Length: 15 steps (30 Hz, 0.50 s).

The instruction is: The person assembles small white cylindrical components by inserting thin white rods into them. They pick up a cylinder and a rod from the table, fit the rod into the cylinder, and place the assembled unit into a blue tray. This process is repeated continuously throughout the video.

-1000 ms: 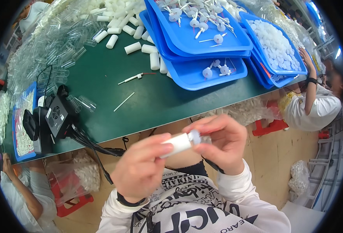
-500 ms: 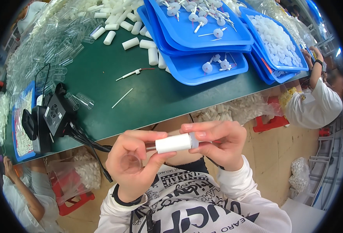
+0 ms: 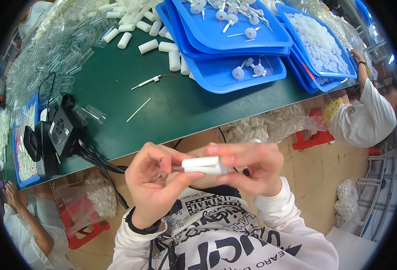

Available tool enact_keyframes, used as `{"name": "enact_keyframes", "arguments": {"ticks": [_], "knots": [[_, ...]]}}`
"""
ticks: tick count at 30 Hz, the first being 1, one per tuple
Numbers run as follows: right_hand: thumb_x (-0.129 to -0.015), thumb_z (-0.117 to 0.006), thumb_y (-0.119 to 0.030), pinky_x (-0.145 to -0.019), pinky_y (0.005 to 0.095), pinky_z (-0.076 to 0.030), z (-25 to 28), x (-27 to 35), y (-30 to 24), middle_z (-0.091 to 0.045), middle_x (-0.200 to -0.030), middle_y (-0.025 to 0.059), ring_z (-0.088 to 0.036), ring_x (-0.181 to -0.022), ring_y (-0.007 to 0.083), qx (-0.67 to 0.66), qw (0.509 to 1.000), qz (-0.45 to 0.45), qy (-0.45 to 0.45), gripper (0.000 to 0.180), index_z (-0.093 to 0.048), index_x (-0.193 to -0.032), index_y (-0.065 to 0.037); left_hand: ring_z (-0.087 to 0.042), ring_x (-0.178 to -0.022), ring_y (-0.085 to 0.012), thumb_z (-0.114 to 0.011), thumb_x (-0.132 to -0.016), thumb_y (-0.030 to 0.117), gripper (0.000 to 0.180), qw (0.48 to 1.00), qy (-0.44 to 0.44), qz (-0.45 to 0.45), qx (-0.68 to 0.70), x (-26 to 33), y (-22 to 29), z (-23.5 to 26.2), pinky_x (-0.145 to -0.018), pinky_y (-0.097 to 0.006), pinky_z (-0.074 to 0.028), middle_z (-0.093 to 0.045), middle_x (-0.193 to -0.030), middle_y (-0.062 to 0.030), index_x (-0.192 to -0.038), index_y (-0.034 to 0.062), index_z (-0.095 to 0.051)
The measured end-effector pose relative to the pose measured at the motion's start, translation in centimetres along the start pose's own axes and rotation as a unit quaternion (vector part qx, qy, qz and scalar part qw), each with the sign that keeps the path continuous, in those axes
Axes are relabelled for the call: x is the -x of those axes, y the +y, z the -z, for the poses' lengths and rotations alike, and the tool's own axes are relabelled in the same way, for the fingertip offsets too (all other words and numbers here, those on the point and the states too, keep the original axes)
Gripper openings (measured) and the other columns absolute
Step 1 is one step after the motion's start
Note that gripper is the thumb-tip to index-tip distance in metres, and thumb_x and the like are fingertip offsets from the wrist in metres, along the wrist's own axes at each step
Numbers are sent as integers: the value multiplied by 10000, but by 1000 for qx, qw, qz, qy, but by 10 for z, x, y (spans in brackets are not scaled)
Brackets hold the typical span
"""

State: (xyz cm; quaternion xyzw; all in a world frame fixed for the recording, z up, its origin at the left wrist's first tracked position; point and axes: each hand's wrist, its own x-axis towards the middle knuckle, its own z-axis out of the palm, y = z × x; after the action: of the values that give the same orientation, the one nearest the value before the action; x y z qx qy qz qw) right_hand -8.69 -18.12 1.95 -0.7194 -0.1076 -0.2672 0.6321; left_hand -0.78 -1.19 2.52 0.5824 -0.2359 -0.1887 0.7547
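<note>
Between my two hands, in front of my lap, lies a short white foam-like cylinder (image 3: 201, 170) with a dark slit along its side. My left hand (image 3: 151, 189) is closed, its thumb and index finger pinching the cylinder's left end, where a thin pale stick shows. A clear plastic tube (image 3: 151, 168) is tucked in the curled fingers of that hand. Closed around the cylinder's right end, my right hand (image 3: 259, 168) is slightly blurred. A pale disc there (image 3: 223, 167) is partly hidden by its fingers.
The green table (image 3: 113, 130) holds a thin white stick (image 3: 138, 110), a stick with a red wire (image 3: 147, 82), white cylinders (image 3: 148, 46), clear tubes (image 3: 50, 58) and a black fan device (image 3: 63, 123). Blue trays (image 3: 216, 85) hold discs and sticks. Co-workers sit at both sides.
The cylinder has turned in my fingers, and the slit along its side now shows. My right fingers have shifted over its right end, covering more of the disc.
</note>
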Motion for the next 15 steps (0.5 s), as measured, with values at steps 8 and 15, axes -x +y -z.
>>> {"name": "enact_keyframes", "arguments": {"ticks": [8, 15], "knots": [[-728, -689, 59, -660, 271, -528, 12, -9, -10, -651, -963, 167, -645, -837, 210, 32, 991, -65, 108, 238, -618, -954, 40, -556, -711, -219, -700, -748, 92, 268, 944, -72, -69, -313, -13, -4, 0, -626, -303, -456, -547, -827, -120, -857, 4, -472], [-701, -710, 21, -602, 240, -495, 11, -21, -7, -672, -864, 108, -649, -739, 174, 125, 991, -3, 39, 186, -672, -879, -17, -506, -604, -223, -681, -782, 134, 261, 941, -84, -21, -326, -11, 2, -5, -547, -309, -422, -488, -726, -100, -866, -12, -481]]}}
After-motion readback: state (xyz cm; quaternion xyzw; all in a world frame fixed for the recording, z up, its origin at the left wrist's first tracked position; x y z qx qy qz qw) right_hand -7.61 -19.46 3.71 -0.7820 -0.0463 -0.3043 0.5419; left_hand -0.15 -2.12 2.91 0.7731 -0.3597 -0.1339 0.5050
